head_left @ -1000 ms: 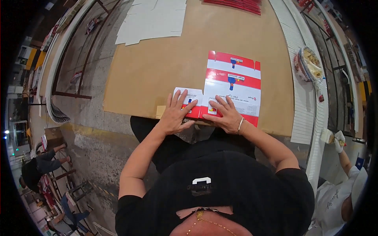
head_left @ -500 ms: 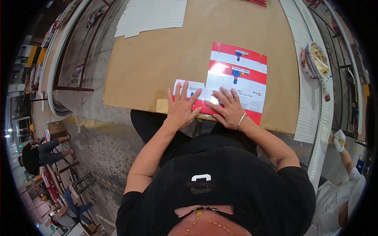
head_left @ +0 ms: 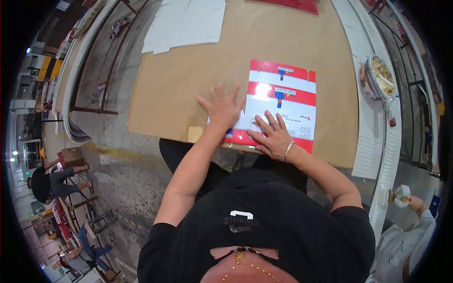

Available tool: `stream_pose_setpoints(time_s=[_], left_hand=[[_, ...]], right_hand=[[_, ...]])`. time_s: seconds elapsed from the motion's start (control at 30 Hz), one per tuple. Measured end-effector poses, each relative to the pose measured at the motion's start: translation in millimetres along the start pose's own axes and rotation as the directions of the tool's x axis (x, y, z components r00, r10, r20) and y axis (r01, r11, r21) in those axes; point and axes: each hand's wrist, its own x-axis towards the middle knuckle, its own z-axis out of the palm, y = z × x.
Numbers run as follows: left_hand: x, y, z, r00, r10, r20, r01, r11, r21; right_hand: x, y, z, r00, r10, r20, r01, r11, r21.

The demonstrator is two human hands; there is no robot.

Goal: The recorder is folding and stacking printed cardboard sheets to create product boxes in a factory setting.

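Observation:
A flat red and white printed carton blank (head_left: 297, 106) lies near the front edge of the brown-covered table (head_left: 184, 94). Flat against its lower part rests my right hand (head_left: 275, 138), fingers spread. My left hand (head_left: 222, 109) hovers or lies over the blank's smaller left panel, its fingers apart and slightly blurred; I cannot tell whether it touches. That hand and forearm hide most of the left panel. Neither hand holds anything.
White cardboard sheets (head_left: 186, 26) lie at the far left of the table, and red pieces (head_left: 295, 4) at the far edge. A wrapped tub (head_left: 377, 78) stands on the right-hand ledge. A co-worker's gloved hand (head_left: 402, 195) is at the right; other people work at the left.
My left hand has shifted up and slightly right from the left panel's middle, its fingers pointing away. My right hand has stayed in nearly the same place on the blank.

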Motion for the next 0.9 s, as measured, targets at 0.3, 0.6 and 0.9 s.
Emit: stream_pose_setpoints(time_s=[0.3,0.6,0.9], left_hand=[[32,-122,24,0.971,-0.048,-0.233,0.042,0.999,-0.028],[24,-133,5,0.953,-0.109,-0.283,0.095,0.994,-0.062],[22,-125,1,0.954,-0.109,-0.279,0.080,0.990,-0.114]], right_hand=[[-42,286,-52,0.533,0.776,-0.338,-0.464,0.602,0.650],[123,252,-54,0.626,0.769,0.130,-0.062,-0.117,0.991],[319,368,-43,-0.096,0.924,-0.371,-0.482,0.283,0.829]])
